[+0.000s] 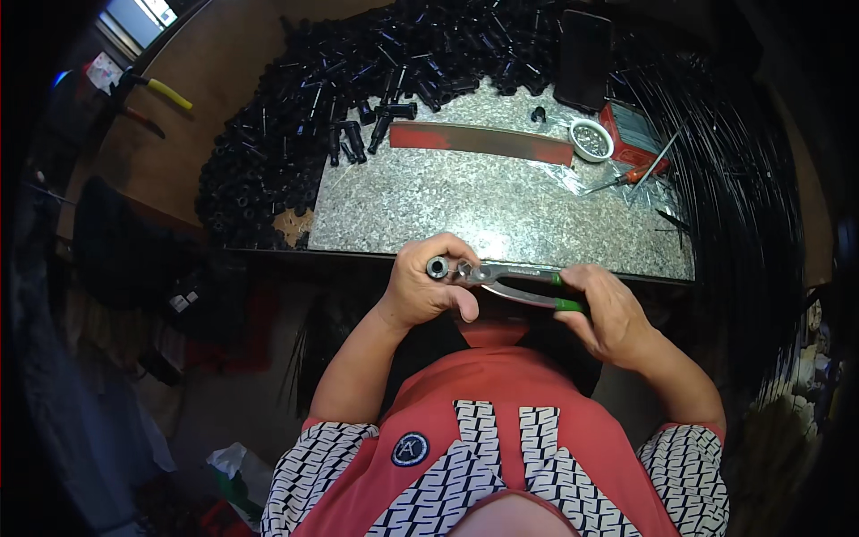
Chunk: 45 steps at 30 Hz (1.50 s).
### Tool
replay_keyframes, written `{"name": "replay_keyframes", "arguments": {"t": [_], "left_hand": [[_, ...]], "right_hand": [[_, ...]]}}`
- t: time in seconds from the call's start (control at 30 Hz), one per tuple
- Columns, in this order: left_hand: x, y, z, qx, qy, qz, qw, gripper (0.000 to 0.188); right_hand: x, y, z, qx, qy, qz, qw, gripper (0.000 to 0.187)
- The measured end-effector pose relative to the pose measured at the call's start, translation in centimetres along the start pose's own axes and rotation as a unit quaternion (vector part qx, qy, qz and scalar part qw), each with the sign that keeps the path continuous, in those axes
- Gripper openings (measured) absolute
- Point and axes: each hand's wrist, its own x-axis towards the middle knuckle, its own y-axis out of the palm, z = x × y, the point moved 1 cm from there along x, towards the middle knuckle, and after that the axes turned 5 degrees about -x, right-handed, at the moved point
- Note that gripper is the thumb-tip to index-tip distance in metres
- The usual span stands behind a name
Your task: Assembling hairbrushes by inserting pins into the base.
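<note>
My left hand (420, 285) is closed around a short dark cylindrical part (438, 268), whose round end with a pale ring and a hole faces up. In my right hand (610, 313) are metal pliers (510, 279) with green grips, pointing left. Their jaws lie right at the fingers of my left hand, beside the cylindrical part. Whether the jaws touch the part I cannot tell. Both hands are just in front of the speckled table's (385, 210) near edge.
Many black tubular parts (268, 152) are heaped at the back and left. A long red-and-grey strip (483, 143), a white bowl (591, 140) of small metal pieces, a red box (633, 134), a red-handled screwdriver (624, 179) and a dark phone (583, 58) lie behind. Thin black rods (747, 188) fill the right.
</note>
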Motion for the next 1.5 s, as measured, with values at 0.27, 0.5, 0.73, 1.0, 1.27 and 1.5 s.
{"name": "replay_keyframes", "arguments": {"t": [0.27,0.5,0.73,1.0,1.27,1.5], "left_hand": [[0.5,0.8,0.1,-0.011,0.016,0.057,0.998,0.063],[0.2,1.2,0.5,0.034,0.04,0.008,0.999,0.056],[-0.1,1.4,0.8,-0.006,0.04,0.003,0.999,0.063],[-0.8,1.8,0.8,-0.068,-0.02,-0.08,0.994,0.07],[-1.2,1.4,1.0,-0.039,-0.014,-0.084,0.996,0.067],[-1.2,1.8,0.5,-0.004,0.011,-0.097,0.995,0.064]], "right_hand": [[0.7,-0.9,-0.3,0.265,0.207,0.354,0.873,0.053],[0.9,-0.4,0.0,-0.062,0.073,0.138,0.986,0.079],[1.3,-0.5,0.0,0.117,0.136,0.25,0.951,0.062],[1.1,1.3,-0.2,0.155,0.139,0.219,0.953,0.047],[1.6,1.9,-0.1,0.168,0.144,0.225,0.949,0.039],[1.5,3.0,-0.5,0.103,0.162,0.217,0.957,0.027]]}}
